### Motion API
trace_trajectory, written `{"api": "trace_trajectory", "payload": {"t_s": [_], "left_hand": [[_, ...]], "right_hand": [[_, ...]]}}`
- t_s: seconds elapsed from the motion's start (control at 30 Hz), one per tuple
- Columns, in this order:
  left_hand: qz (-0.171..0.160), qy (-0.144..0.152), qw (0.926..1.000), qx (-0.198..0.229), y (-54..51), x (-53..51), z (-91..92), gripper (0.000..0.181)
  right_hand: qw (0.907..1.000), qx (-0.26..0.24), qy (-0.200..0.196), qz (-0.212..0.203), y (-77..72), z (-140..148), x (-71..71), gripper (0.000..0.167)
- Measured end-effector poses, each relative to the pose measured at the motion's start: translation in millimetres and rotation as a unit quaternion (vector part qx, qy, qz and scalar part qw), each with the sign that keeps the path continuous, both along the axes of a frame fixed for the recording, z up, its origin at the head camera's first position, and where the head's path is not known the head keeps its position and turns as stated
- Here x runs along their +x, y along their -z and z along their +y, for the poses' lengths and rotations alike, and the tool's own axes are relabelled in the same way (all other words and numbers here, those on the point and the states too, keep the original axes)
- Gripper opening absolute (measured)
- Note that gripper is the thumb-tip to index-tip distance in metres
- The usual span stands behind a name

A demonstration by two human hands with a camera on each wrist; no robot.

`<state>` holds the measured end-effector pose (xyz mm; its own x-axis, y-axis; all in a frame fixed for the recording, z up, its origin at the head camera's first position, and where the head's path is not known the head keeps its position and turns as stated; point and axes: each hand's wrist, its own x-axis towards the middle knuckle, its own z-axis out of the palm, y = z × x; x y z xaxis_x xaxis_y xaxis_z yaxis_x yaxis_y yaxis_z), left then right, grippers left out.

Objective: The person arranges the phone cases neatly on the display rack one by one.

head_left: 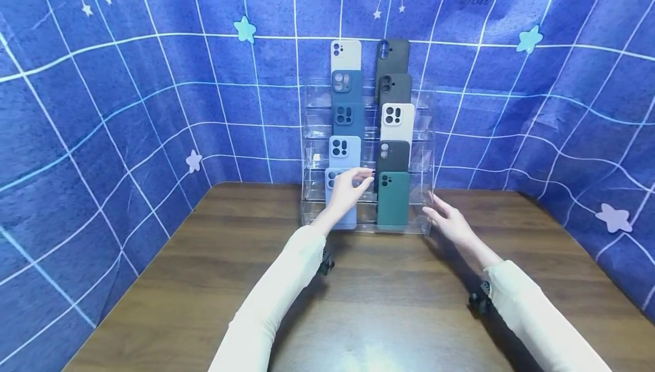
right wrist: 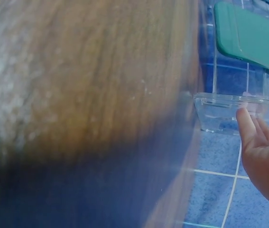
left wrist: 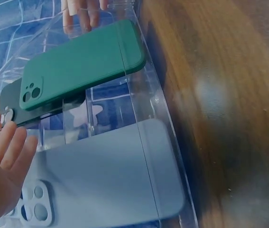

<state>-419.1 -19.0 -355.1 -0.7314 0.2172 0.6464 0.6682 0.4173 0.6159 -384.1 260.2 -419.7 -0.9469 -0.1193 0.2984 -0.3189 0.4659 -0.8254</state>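
A clear tiered plastic rack [head_left: 367,226] stands upright on the table, holding two columns of phone cases. My left hand [head_left: 349,191] hovers over the front of the lowest light blue phone case [head_left: 345,217], covering part of it. Its fingers are loosely bent, with nothing seen between them; the left wrist view shows them near a dark phone case [left wrist: 12,97]. Beside it, the green phone case [head_left: 394,204] sits in the bottom tier of the right column. My right hand [head_left: 451,225] is at the rack's right side, fingers extended against the clear side panel [right wrist: 219,116].
Higher tiers hold several more cases, including a white case [head_left: 398,124], a blue case [head_left: 348,90] and a black case [head_left: 394,53]. Behind the rack hangs a blue cloth [head_left: 245,144] with white grid lines and stars. The brown wooden table [head_left: 378,298] extends in front.
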Motion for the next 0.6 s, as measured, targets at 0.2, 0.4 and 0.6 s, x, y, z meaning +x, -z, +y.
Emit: {"api": "trace_trajectory", "payload": {"t_s": [0.2, 0.4, 0.6], "left_hand": [[-0.028, 0.007, 0.9996, 0.006, 4.0, 13.2, -9.5, 0.024], [-0.023, -0.007, 0.9997, -0.01, 7.6, 27.3, -39.2, 0.023], [0.006, -0.044, 0.999, 0.0, 6.0, 35.0, -82.8, 0.022]], "right_hand": [[0.992, 0.081, 0.056, 0.078, -0.7, 6, 3.7, 0.057], [0.9857, 0.108, 0.056, 0.117, -5.3, 12, 9.6, 0.048], [0.9597, 0.176, 0.073, 0.207, -21.9, 25, 15.8, 0.025]]}}
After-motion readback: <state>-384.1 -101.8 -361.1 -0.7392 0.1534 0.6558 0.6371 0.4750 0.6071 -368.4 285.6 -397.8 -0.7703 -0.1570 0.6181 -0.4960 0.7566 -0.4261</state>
